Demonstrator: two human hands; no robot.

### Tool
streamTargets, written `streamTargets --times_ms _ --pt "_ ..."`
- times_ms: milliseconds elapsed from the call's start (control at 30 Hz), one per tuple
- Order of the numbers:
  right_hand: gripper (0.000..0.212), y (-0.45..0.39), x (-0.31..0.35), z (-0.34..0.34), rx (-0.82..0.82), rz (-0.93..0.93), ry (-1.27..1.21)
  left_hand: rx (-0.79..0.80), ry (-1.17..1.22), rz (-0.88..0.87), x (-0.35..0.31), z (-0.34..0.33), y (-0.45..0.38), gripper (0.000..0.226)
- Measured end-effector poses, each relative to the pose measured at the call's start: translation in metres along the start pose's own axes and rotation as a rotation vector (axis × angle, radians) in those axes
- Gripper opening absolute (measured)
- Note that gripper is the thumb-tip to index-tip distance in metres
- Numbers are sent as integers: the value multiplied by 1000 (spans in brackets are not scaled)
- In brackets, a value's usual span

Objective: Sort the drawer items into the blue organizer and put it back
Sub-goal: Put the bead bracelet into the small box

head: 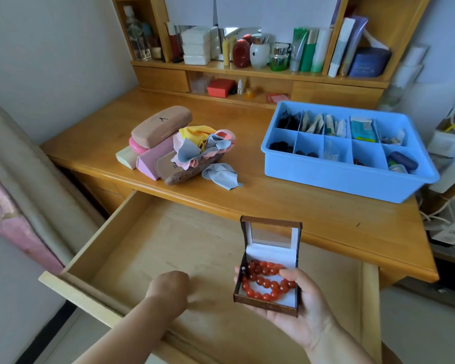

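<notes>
Right hand [304, 308] palm up over the open drawer [153, 248], fingers [290, 273] curled round a small brown box [267, 290] and thumb laid on the beads. Left hand [170, 288] lower in the drawer, back turned to the camera, wrist bent down; fingers hidden, so not possible to tell if open or closed.

Box lying flat on the palm, long axis running away from the person, hinged lid [271, 231] standing upright at the far end, open side facing the camera. Inside, a string of red-orange beads [267, 281] on a white lining.

Blue organizer [347, 177] standing on the counter [286, 206] at the right, well apart from the box, long axis going left to right and slightly turned. Ten compartments in two rows: dark small items in the left ones, paper packets and a teal packet in the back row, a dark blue case [402, 158] in the front right one.

Near the left of the counter, a pile of glasses cases [160, 143] with coloured cloths [202, 148] on it, one grey cloth [222, 176] just beside.
</notes>
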State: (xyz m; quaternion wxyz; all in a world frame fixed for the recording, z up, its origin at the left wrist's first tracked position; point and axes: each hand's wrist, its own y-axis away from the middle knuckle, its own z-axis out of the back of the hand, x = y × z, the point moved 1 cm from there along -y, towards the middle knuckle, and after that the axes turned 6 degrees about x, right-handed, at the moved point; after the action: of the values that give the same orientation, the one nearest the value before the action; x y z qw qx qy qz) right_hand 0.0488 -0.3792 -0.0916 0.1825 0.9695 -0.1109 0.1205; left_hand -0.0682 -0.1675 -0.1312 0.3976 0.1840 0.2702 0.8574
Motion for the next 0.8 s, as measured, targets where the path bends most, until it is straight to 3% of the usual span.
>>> streamTargets --times_ms 233,333,400,467,533,567,633,733,800 --pt "72 3 2 -2 -26 6 65 -44 -12 94 10 -7 -5 32" --pt "61 9 4 -1 -118 17 137 -42 164 99 15 -6 -4 19" --pt "46 15 6 -4 -129 21 146 -74 508 91 20 -3 -5 11" --pt "35 21 11 -6 -142 36 146 -80 1088 78 19 5 -3 14" --pt "38 26 16 -4 -167 43 128 -103 1592 17 12 19 6 21" --pt "42 27 18 -3 -191 42 115 -103 1723 -58 5 30 14 26" --pt "49 29 19 -1 -242 40 94 -125 1733 -229 -14 54 33 33" --pt "57 31 17 3 -300 53 97 -175 1369 -397 -53 83 69 31" --pt "61 33 14 4 -242 51 89 -77 1249 -516 -79 93 90 25"
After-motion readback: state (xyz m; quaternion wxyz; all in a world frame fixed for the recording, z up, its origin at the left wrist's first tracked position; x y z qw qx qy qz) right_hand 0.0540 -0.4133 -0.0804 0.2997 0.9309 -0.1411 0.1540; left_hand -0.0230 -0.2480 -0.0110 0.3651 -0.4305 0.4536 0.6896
